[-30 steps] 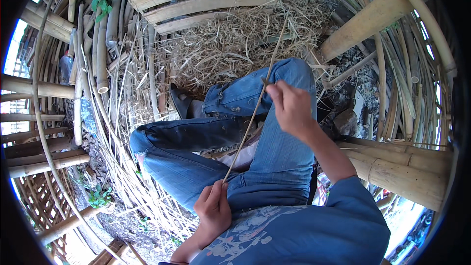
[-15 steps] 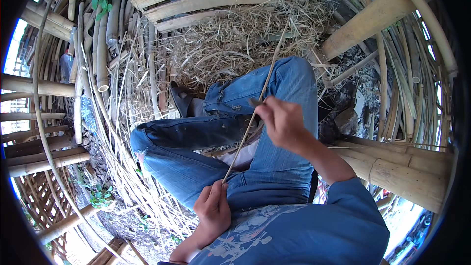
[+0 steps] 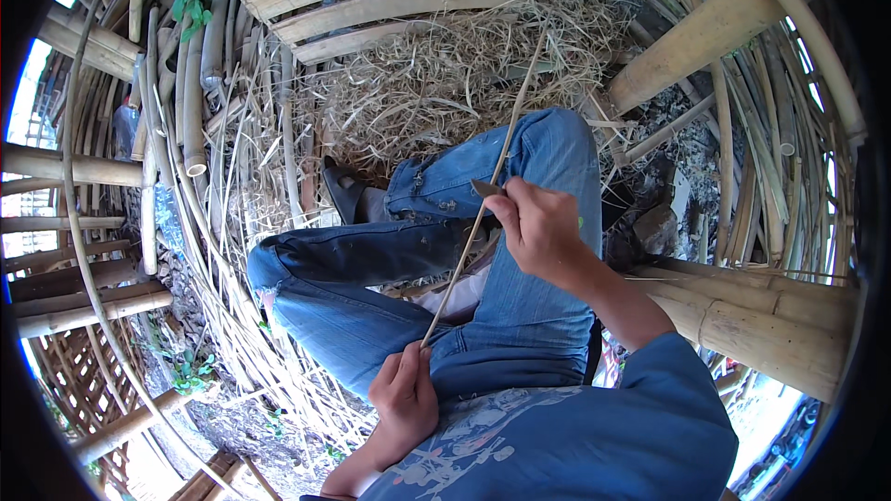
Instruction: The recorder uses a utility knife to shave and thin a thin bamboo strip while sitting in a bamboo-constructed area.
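A long thin bamboo strip [image 3: 457, 276] runs slantwise from my lap, across my raised right thigh and up over the heap of shavings. Near my belly my left hand [image 3: 405, 393] is closed round its lower end, thumb along the strip. My right hand [image 3: 542, 225] is closed on a small knife [image 3: 484, 188], above the right thigh. Only the short dark blade shows, lying against the strip at about its middle; the fist hides the handle.
Curly bamboo shavings [image 3: 408, 102] cover the ground beyond my legs, below a slatted bamboo bench [image 3: 390, 5]. Thick bamboo poles [image 3: 742, 320] lie at my right. Split strips [image 3: 251, 343] are strewn at the left, beside upright bamboo pieces [image 3: 193, 111].
My right hand has shifted slightly and the knife blade has turned, showing more of its flat side. My left hand stays almost still on the strip.
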